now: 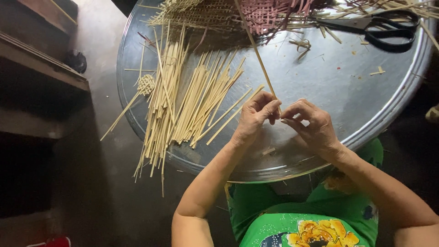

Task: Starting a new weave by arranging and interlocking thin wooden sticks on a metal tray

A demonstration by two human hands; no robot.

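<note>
My left hand (254, 118) and my right hand (310, 126) meet over the near part of a round metal tray (347, 98). Both pinch the near end of one long thin bamboo strip (254, 48) that runs away from me toward the top of the view. A loose pile of pale bamboo strips (183, 100) lies fanned out left of my hands, some hanging over the tray's rim. A small woven square on a strip (145, 84) rests at the pile's left edge.
Woven mats, one pale (196, 13) and one pinkish (267, 16), lie at the tray's far side. Black scissors (384, 27) sit at the far right. Wooden steps (41, 68) stand to the left. My green patterned clothing (311, 219) shows below.
</note>
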